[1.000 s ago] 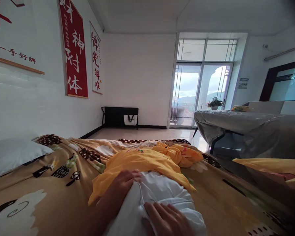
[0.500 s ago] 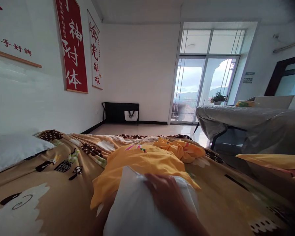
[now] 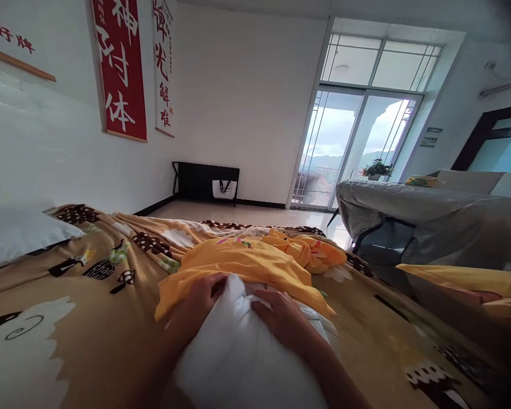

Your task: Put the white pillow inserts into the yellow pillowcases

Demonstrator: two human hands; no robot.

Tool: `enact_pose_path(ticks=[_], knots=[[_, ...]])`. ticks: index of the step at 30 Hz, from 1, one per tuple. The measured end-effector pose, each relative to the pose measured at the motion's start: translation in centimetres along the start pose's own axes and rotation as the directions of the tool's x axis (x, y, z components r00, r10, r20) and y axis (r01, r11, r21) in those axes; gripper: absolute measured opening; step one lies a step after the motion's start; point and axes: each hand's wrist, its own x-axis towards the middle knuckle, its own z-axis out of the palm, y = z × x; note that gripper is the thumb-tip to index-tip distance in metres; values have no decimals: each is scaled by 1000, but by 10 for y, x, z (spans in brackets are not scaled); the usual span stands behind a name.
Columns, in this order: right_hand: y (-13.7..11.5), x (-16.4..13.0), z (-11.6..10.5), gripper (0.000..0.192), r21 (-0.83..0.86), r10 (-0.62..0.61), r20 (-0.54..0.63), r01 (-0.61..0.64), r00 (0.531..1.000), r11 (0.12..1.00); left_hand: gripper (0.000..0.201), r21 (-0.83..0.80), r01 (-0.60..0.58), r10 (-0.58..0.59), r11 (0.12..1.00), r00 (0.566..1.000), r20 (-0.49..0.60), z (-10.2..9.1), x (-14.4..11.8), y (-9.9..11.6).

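Bed (image 3: 89, 335) under a tan blanket | white pillow (image 3: 242, 358) runs lengthwise from me into yellow case (image 3: 238, 264) | left hand (image 3: 198, 304), right hand (image 3: 283, 318), fingers spread flat on its far end

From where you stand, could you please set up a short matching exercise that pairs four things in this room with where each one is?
Things:
1. white pillow
2. yellow pillowcase
3. red wall scroll
4. potted plant

Places:
A. by the glass balcony door
B. hanging on the left wall
C. under both hands, left hand and right hand
D. on the brown cartoon blanket, just beyond the hands

Pairs: 1-C, 2-D, 3-B, 4-A
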Motion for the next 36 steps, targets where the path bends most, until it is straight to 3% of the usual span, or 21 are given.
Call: enact_pose_path(ticks=[4,8,13,15,18,21,25,32,36], knots=[[-2,-2,1,33,-42,22,4,-22,1000,999,30,29,-144,144,989,990,9,-11,10,0],[-9,-8,0,31,-92,25,-5,-25,1000,995,38,54,-128,124,990,990,65,-6,16,-30],[-14,-15,-1,32,-131,10,5,-9,1000,991,37,-170,-44,28,984,995,-100,2,27,-66],[-14,-17,0,32,-130,9,1,-8,1000,992,34,-168,-112,86,979,984,-158,4,30,-75],[-13,-16,4,32,-129,14,-6,-14,1000,992,35,-40,-221,214,974,967,-142,12,32,-82],[-10,-15,6,34,-136,4,-20,-7,1000,991,46,133,-224,236,966,968,-86,25,34,-85],[-19,-22,8,32,-164,-42,-84,27,996,986,52,316,-117,148,941,986,-76,38,33,-82],[-63,-43,32,15,-339,-312,-14,289,950,895,37,163,-55,88,985,974,-208,33,-3,-71],[-62,-44,37,17,-329,-357,-5,336,934,883,31,112,-78,97,991,978,-184,22,-13,-68]])
